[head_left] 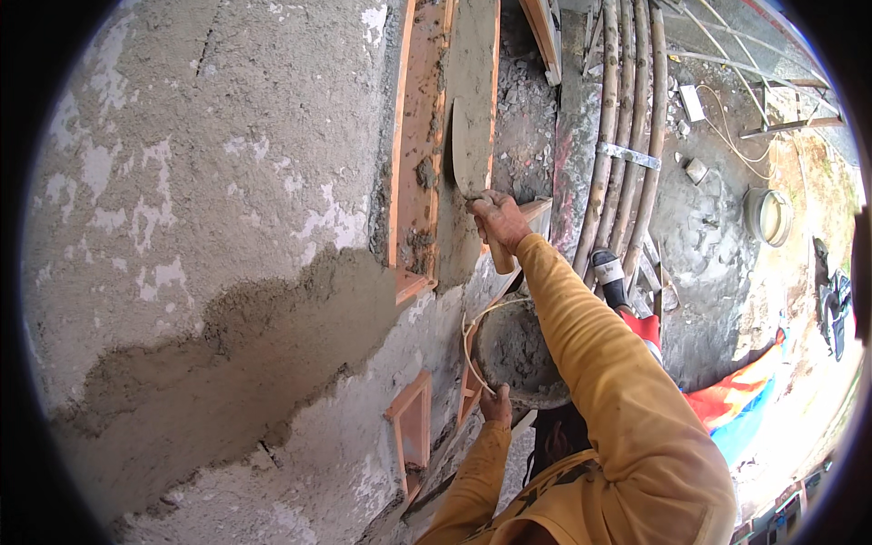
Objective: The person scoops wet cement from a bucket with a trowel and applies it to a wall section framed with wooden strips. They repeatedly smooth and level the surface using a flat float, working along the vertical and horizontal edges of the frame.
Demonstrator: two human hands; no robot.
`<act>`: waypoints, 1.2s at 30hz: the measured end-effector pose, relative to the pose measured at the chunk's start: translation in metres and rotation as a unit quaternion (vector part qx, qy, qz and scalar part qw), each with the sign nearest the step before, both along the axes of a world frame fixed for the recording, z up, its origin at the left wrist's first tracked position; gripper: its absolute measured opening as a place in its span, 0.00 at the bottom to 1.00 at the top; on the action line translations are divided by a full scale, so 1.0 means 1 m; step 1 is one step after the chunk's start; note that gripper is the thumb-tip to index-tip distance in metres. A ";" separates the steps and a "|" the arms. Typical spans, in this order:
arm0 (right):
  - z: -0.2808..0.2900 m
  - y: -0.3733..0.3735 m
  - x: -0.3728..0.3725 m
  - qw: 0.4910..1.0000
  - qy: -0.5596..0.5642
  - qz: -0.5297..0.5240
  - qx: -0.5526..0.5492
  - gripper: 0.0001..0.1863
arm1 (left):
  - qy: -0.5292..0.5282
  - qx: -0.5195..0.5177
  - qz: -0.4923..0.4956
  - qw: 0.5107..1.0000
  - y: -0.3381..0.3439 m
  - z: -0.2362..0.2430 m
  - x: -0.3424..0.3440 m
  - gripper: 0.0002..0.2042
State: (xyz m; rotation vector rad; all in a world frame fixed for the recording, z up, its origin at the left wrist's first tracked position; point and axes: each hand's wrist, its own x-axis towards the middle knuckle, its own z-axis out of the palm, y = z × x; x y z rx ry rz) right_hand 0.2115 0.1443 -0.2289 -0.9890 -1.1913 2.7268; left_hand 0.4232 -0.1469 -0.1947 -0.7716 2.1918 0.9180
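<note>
My right hand [500, 218] is closed round the wooden handle of a trowel [461, 150]. Its long blade lies against a strip of wet grey mortar [468, 54] beside a wooden window frame [397, 154]. Lower down, my left hand [497, 404] grips a bucket [543, 398] at its edge, where a pale curved handle [466, 338] meets it. Grey mortar [518, 350] sits inside the bucket. Part of the bucket is hidden behind my right arm.
Rough plaster covers the wall [227, 136], with a darker wet patch [245, 336]. A small wooden frame [415, 422] is set low in it. Strapped poles [627, 118] run along the right, with a sandalled foot [610, 272] on them. A round container [768, 218] stands below.
</note>
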 end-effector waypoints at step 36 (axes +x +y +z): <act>0.124 0.002 0.258 0.644 -0.092 0.620 0.438 0.15 | 0.339 0.037 -0.406 0.848 0.155 0.131 -0.089 0.15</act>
